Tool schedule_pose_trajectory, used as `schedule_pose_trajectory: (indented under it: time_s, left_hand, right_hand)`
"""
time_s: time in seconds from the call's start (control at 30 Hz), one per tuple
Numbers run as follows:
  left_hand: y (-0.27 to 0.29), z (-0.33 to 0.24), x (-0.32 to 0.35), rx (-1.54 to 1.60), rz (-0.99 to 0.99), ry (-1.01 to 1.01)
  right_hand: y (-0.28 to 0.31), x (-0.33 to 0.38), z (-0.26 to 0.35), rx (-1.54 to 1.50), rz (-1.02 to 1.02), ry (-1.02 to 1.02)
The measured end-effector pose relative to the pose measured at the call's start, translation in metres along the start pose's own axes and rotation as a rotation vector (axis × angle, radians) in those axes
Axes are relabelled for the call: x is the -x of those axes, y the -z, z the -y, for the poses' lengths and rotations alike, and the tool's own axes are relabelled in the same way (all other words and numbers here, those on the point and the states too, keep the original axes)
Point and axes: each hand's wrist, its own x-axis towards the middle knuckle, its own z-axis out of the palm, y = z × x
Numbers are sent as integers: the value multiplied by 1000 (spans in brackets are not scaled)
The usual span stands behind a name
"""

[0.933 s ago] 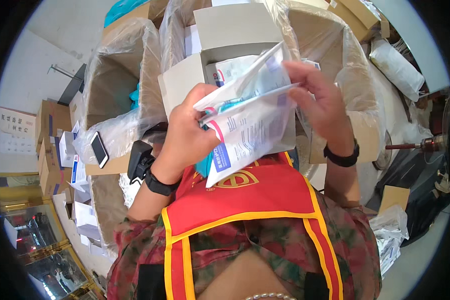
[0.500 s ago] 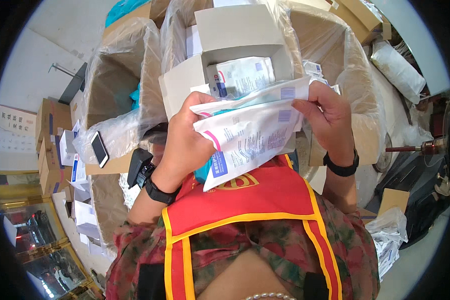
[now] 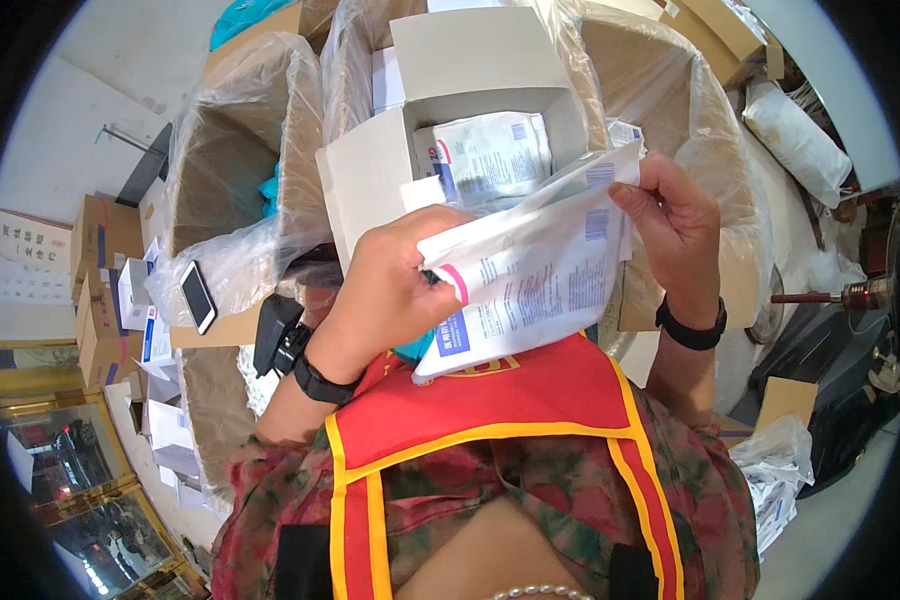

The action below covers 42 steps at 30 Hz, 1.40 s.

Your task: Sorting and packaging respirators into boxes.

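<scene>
Between my hands is a white printed pouch (image 3: 540, 275) with a blue panel and a pink stripe. My left hand (image 3: 390, 275) closes on its left end, with the fingers partly hidden behind it. My right hand (image 3: 678, 215) pinches its upper right corner between thumb and fingers. Teal material (image 3: 417, 348) shows at the pouch's lower left edge, below my left hand; whether it lies inside or behind the pouch I cannot tell. Just beyond, similar white pouches (image 3: 505, 155) lie in an open carton (image 3: 475, 55) with its flaps raised.
A plastic-lined large box (image 3: 235, 120) with teal bundles stands left. Another lined box (image 3: 660, 70) at right holds small white packets (image 3: 625, 133). A phone (image 3: 198, 298) rests on the left box's edge. Brown cartons (image 3: 110, 235) are stacked far left.
Both hands have shifted right with the pouch, the right one slightly lower. The pouch is drawn flatter, and less teal shows at its upper edge.
</scene>
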Motion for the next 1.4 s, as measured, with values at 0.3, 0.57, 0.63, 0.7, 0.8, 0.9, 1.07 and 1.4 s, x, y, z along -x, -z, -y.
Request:
schedule_pose_trajectory:
  time_s: [0.3, 0.57, 0.63, 0.7, 0.8, 0.9, 1.07, 1.4]
  left_hand:
    - [9, -12, 6, 175, -200, 216]
    - [54, 21, 8, 491, -561, 425]
    - [53, 29, 9, 534, -560, 415]
    - [49, 29, 6, 514, -546, 447]
    - [41, 23, 2, 421, -551, 468]
    - [32, 15, -7, 385, -493, 434]
    - [17, 10, -10, 335, -329, 403]
    - [49, 9, -5, 472, -408, 423]
  right_hand:
    - [18, 6, -32, -287, -122, -237]
    - [137, 36, -139, -268, -560, -416]
    - [187, 51, -194, -269, -648, -462]
    - [215, 59, -237, -246, -700, -547]
    - [201, 46, -229, -89, -702, -672]
    - [191, 37, -227, 149, -431, -567]
    - [37, -30, -60, 121, 68, -30]
    - [-15, -36, -4, -483, 206, -249]
